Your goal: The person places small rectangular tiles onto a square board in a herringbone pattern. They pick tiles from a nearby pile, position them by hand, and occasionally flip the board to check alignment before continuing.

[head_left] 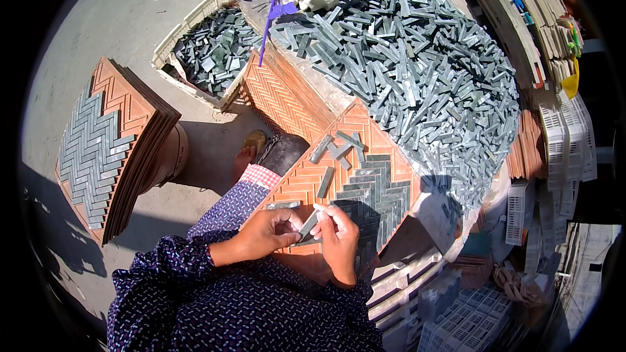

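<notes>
Between my left hand [268,233] and my right hand [338,238] is a narrow grey-green stone tile [309,225], pinched by the fingers of both. Both hands are just above an orange tray [303,176] with a moulded herringbone pattern, which lies across my lap. Dark green tiles [372,189] fill the herringbone slots on the tray's right side. Several loose tiles [340,150] lie on its upper part, and one more tile [325,182] rests just beyond my fingers. My forearms cover part of the tray's near edge.
A big heap of stone strips [417,58] covers the table at the right. A cream crate [163,58] of tile pieces stands behind. At left, stacked orange trays [147,114] rest on a bucket [176,150], the top one partly tiled. White plastic crates [469,319] sit at lower right.
</notes>
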`<state>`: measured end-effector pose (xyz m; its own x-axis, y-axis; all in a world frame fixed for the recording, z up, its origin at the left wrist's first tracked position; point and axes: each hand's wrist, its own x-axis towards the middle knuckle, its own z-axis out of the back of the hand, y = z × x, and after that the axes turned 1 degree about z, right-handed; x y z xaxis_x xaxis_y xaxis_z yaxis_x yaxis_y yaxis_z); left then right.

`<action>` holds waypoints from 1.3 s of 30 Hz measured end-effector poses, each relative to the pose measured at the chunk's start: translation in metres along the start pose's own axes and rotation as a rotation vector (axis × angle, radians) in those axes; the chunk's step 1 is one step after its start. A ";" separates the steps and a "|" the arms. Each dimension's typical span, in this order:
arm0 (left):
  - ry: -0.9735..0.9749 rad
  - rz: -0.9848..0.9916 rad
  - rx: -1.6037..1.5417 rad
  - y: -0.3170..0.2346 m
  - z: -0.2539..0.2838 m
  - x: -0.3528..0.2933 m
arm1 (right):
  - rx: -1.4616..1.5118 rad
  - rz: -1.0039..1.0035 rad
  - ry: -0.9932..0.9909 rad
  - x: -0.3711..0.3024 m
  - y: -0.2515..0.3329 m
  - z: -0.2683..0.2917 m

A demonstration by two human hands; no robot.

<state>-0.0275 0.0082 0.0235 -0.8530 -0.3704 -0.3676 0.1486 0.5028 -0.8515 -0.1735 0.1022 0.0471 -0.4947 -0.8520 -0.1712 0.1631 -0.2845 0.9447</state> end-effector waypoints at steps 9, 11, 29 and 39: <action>0.013 0.056 -0.035 -0.001 0.001 0.001 | 0.129 -0.096 0.081 0.002 0.000 0.007; 0.022 0.048 -0.052 -0.001 0.002 0.001 | 0.110 -0.088 0.066 0.002 0.002 0.007; -0.130 -0.078 0.136 -0.004 0.000 -0.002 | 0.448 -0.107 0.142 -0.002 -0.007 0.014; -0.117 -0.112 0.111 0.003 -0.002 0.000 | 0.146 -0.058 0.031 -0.003 -0.005 0.007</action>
<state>-0.0275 0.0114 0.0216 -0.8043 -0.5108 -0.3037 0.1158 0.3665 -0.9232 -0.1788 0.1092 0.0445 -0.4730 -0.8498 -0.2325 0.0079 -0.2680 0.9634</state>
